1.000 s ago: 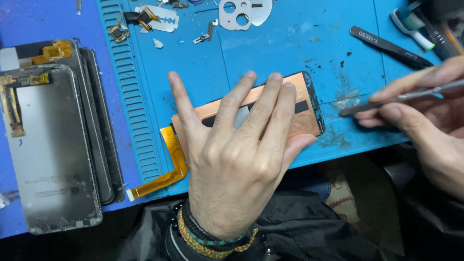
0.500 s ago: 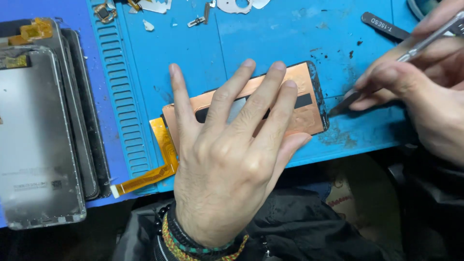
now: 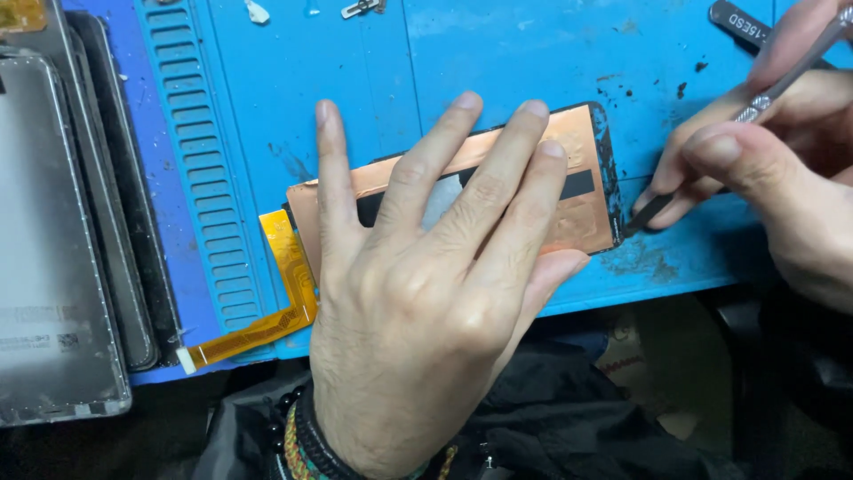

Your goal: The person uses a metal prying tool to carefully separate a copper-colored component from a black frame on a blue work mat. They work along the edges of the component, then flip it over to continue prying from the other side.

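Note:
A phone screen panel (image 3: 582,178) with a copper-coloured back lies face down on the blue work mat (image 3: 498,62). My left hand (image 3: 426,284) lies flat on it, fingers spread, pressing it down. An orange flex ribbon (image 3: 284,293) trails from the panel's left end towards the mat's front edge. My right hand (image 3: 764,169) grips metal tweezers (image 3: 782,76) whose dark tip touches the panel's right lower corner.
A grey phone frame (image 3: 53,267) and another dark frame (image 3: 115,160) lie stacked at the left. The mat has a ribbed strip (image 3: 200,169). Small metal bits (image 3: 360,9) and a black tool (image 3: 742,22) lie at the back. Black debris specks dot the mat near the panel.
The view has closed in on the panel. My right hand has brought the tweezers down from beside the panel until the tip touches its right corner. My left hand stays pressed flat.

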